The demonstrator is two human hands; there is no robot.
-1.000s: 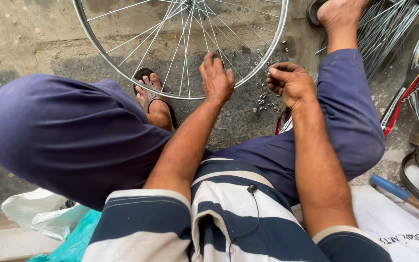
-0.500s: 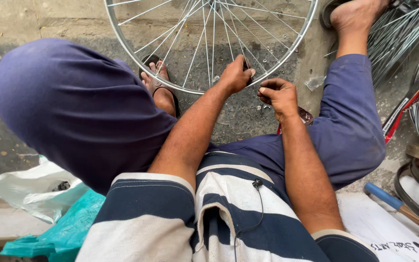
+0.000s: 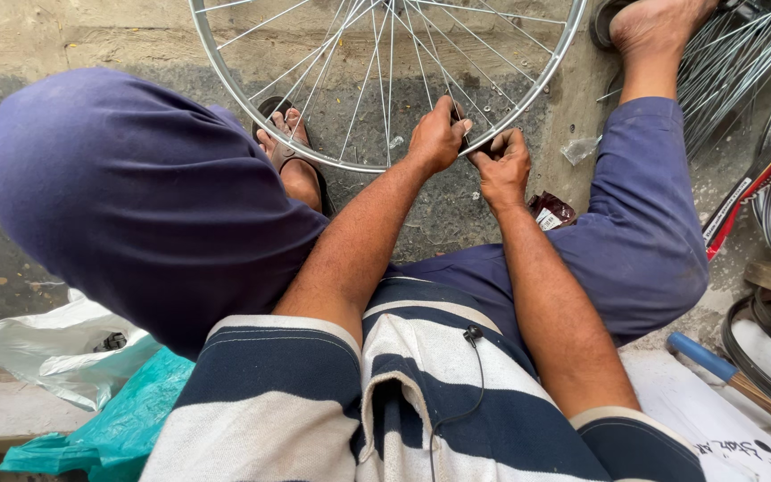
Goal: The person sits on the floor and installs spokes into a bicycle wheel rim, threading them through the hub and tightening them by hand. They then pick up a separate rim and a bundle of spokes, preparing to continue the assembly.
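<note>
Left hand (image 3: 437,136) and right hand (image 3: 501,163) grip wheel rim (image 3: 225,85).

A rough, stained grey concrete floor (image 3: 457,210) carries everything. Just below the right hand (image 3: 503,165), a small dark red foil wrapper (image 3: 550,211) lies on it; a crumpled scrap of clear plastic (image 3: 579,148) lies to that hand's right. Well left of the left hand (image 3: 437,136) and nearer the viewer, a white plastic bag (image 3: 64,348) and a teal plastic bag (image 3: 113,419) rest by a pale concrete step (image 3: 11,406). Near and right, a white printed sheet (image 3: 716,424) lies flat.
</note>
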